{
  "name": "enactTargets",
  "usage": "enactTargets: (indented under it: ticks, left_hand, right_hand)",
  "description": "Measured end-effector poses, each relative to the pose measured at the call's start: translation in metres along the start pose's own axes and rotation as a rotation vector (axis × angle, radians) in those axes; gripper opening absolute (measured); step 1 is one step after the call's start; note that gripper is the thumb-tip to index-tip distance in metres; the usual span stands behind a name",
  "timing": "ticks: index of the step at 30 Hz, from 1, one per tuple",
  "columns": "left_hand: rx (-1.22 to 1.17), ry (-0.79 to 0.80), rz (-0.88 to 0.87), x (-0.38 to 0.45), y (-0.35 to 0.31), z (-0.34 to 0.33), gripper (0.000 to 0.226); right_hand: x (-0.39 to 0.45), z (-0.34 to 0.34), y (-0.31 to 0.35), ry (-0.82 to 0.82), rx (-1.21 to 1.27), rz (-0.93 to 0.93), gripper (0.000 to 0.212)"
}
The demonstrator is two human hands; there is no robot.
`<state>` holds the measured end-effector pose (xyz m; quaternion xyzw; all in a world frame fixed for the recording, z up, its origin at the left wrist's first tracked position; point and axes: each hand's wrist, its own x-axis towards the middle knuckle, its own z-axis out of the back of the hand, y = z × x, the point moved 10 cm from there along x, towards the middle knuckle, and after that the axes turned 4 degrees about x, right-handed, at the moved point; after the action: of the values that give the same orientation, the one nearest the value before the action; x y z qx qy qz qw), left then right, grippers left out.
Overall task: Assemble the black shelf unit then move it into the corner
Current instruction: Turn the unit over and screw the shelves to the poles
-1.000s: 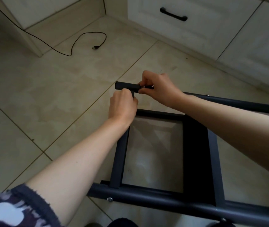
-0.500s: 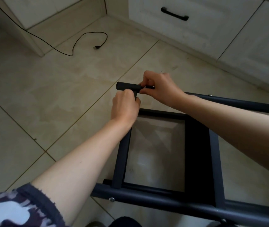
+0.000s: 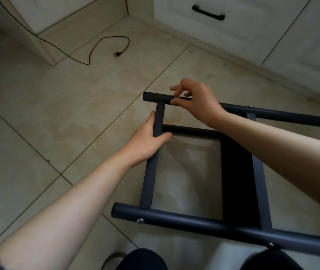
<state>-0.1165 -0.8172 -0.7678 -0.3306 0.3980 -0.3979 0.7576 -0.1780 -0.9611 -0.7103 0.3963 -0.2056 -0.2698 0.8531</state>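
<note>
Lying on its side across the tiled floor (image 3: pixel 58 117), black shelf unit (image 3: pixel 235 172), stretched out between and under both hands. Left hand (image 3: pixel 149 139) wrapped around the flat crossbar (image 3: pixel 156 151), thumb on the near side, fingers curled over the far edge, gripping firmly. Just beyond it, right hand (image 3: pixel 196 102) up at the far round tube (image 3: pixel 156 97), thumb and forefinger pinching a small silvery screw (image 3: pixel 175 97) right against the tube, remaining fingers fanned loosely upward. Closer than both hands, near round tube (image 3: pixel 194 221) with a bolt head (image 3: pixel 140 221) showing on its side. Right of the left hand, dark shelf panel (image 3: pixel 237 182) set inside the frame. Well beyond the hands, black cable (image 3: pixel 96 49) curling over the floor, plug end loose. Farther still past the right hand, white cabinet (image 3: pixel 233 32) with a black drawer handle (image 3: pixel 208 12).
</note>
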Motion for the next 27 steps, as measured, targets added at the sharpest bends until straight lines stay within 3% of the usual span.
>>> enactTargets:
  ticks: [3, 7, 11, 14, 22, 27]
  left_hand:
    - [-0.007, 0.127, 0.002, -0.033, 0.009, -0.002, 0.087]
    - [-0.006, 0.233, 0.018, -0.083, 0.019, -0.001, 0.107]
    - [0.180, 0.352, 0.024, -0.128, 0.034, -0.006, 0.115]
    - [0.245, 0.401, 0.005, -0.144, 0.041, -0.010, 0.121]
    - [0.366, 0.365, -0.001, -0.149, 0.052, -0.011, 0.110]
    - [0.353, 0.394, 0.000, -0.150, 0.061, -0.016, 0.110]
  right_hand:
    - [-0.031, 0.006, 0.017, -0.068, -0.039, 0.052, 0.015]
    - [-0.089, -0.009, 0.030, 0.020, -0.034, 0.034, 0.013]
    - [-0.150, -0.051, 0.011, 0.283, 0.022, -0.215, 0.012]
    - [-0.185, -0.075, -0.006, 0.385, 0.101, -0.382, 0.015]
    - [-0.193, -0.096, -0.007, 0.510, 0.251, -0.526, 0.017]
    - [-0.191, -0.112, 0.001, 0.559, 0.506, -0.630, 0.017]
